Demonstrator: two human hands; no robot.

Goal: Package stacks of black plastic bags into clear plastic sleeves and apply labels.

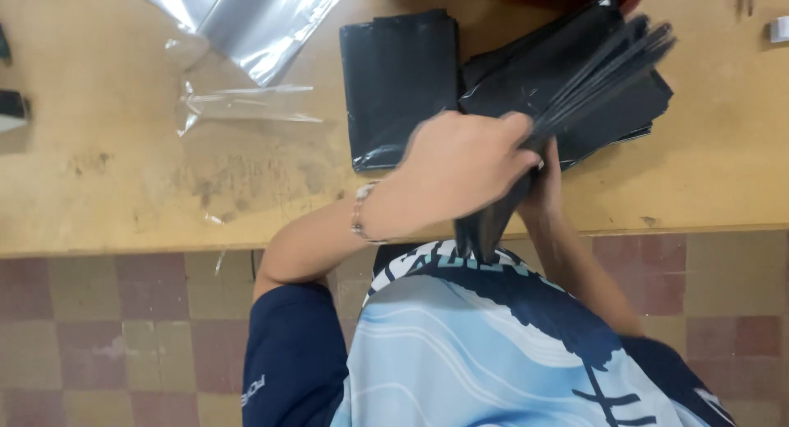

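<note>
1. The left hand (464, 168) has its grip clenched around the lower part of a bundle of black plastic bags (575, 86), fingers wrapped over the top. The right hand (544, 184) sits mostly hidden behind the left one and the bundle; it seems to be at the same end, but I cannot tell whether its grip is clenched or loose.

2. The bundle is held over the near edge of the wooden tabletop (107, 156), its upper end fanning into separate thin layers above a loose heap of black bags (649, 106) that lies on the surface.

3. To handle such a bundle well, the grip belongs at one end only, firm enough that the slick layers cannot slide apart, while the free end stays loose so that the sheets can be squared up or counted.

4. Squeezing near the fanned end would likely crumple the layers, so the hold is best kept low.

5. The bundle's long axis runs diagonally, from the lower end near the person's chest up and to the right in the head view. The fanned end points away from the body, toward the far right of the tabletop.

6. Just left of the bundle a flat stack of black bags (400, 86) lies squared on the tabletop, and clear plastic sleeves (246, 32) lie further left.
</note>
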